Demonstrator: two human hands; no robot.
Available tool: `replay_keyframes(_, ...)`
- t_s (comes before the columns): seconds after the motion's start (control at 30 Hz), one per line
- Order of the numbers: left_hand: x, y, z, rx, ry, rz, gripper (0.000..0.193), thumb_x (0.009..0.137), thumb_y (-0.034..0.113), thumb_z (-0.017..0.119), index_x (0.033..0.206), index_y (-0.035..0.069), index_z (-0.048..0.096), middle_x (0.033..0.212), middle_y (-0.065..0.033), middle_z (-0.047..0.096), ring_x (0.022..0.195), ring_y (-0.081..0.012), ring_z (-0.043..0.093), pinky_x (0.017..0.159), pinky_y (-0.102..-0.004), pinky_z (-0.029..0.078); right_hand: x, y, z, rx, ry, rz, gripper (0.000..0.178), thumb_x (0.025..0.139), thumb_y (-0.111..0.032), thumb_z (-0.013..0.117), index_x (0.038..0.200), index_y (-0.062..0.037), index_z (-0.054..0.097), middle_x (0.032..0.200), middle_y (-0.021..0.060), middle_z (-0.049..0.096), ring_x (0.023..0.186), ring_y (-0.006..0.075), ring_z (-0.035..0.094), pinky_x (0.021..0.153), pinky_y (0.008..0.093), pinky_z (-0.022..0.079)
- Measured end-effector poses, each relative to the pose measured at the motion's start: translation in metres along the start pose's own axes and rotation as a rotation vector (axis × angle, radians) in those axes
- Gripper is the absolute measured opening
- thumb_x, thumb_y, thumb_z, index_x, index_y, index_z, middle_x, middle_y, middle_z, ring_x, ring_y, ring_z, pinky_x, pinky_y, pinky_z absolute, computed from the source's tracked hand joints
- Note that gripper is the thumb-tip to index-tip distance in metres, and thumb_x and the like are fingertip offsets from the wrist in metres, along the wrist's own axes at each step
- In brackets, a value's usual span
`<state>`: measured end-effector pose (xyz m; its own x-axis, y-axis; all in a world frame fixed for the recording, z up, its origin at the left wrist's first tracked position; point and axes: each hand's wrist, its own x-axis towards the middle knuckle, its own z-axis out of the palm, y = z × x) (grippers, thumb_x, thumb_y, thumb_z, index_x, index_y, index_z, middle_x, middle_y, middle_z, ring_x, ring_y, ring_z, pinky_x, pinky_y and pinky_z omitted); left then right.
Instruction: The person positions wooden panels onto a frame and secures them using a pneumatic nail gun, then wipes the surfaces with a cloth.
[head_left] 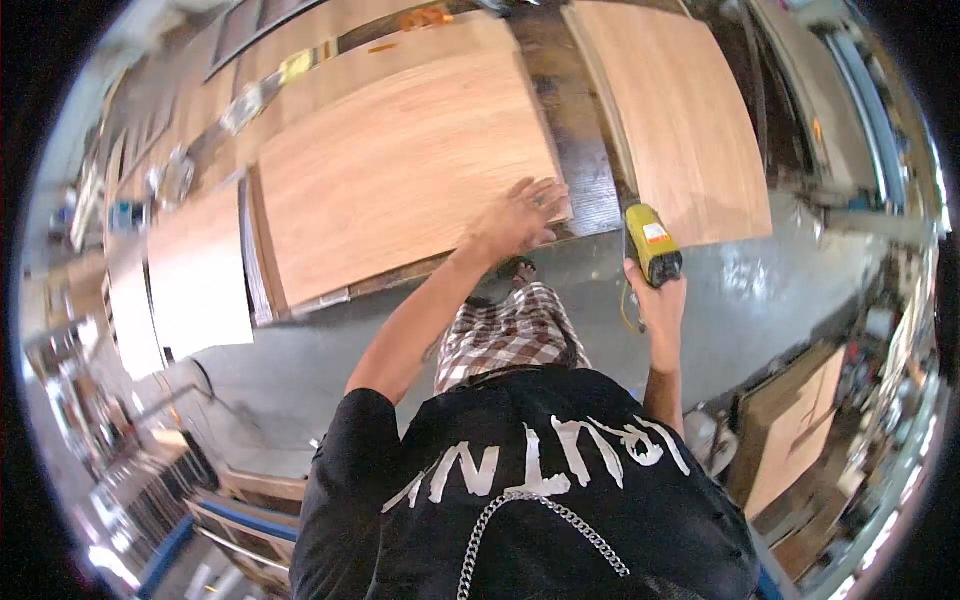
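A large light-brown wood panel [400,165] lies on the bench in front of me. My left hand [522,214] rests on its near right corner, with the fingers stretched out. My right hand [660,300] grips a yellow and black nail gun [652,240] from below. The tool is held at the near left corner of a second wood panel [695,130], and whether it touches that panel I cannot tell. A thin yellow hose or cord [628,305] hangs beside my right hand.
A dark strip of bench top [588,180] shows between the two panels. Pale panels [200,285] lie at the left. Orange items [425,18] and a yellow item [297,66] sit at the far side. Boards [790,430] lean at the lower right.
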<state>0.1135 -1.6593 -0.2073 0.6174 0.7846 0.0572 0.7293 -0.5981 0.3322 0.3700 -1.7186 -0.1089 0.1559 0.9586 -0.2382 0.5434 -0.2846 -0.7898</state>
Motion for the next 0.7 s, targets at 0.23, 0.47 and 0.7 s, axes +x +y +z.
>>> replay_keyframes(0.23, 0.023, -0.019, 0.015, 0.037, -0.270, 0.143, 0.054, 0.088, 0.042, 0.060, 0.131, 0.009, 0.056, 0.144, -0.0061, 0.045, 0.140, -0.0249, 0.030, 0.118, -0.0429, 0.020, -0.082, 0.094, -0.014, 0.179, -0.025, 0.064, 0.032, 0.077, -0.023, 0.077, 0.090, 0.0036, 0.064, 0.074, 0.0161, 0.066, 0.072, 0.0118, 0.062, 0.064, 0.0317, 0.049)
replay_keyframes(0.47, 0.029, -0.015, 0.005, -0.072, -0.185, 0.060, 0.045, 0.085, 0.039, 0.066, 0.119, 0.010, 0.064, 0.127, -0.0038, 0.059, 0.131, -0.0229, 0.045, 0.116, -0.0419, 0.027, -0.060, 0.100, -0.006, 0.221, -0.205, 0.110, 0.032, 0.078, -0.021, 0.078, 0.093, 0.0029, 0.063, 0.072, 0.0134, 0.063, 0.062, 0.0187, 0.057, 0.061, 0.0324, 0.047)
replay_keyframes(0.7, 0.021, -0.027, 0.028, -0.114, -0.058, 0.103, 0.036, 0.083, 0.034, 0.071, 0.113, 0.015, 0.066, 0.125, -0.0002, 0.061, 0.131, -0.0205, 0.046, 0.117, -0.0411, 0.026, -0.022, 0.044, 0.019, 0.200, -0.243, 0.108, 0.035, 0.077, -0.018, 0.079, 0.100, 0.0005, 0.060, 0.081, 0.0180, 0.068, 0.075, 0.0225, 0.070, 0.067, 0.0320, 0.051)
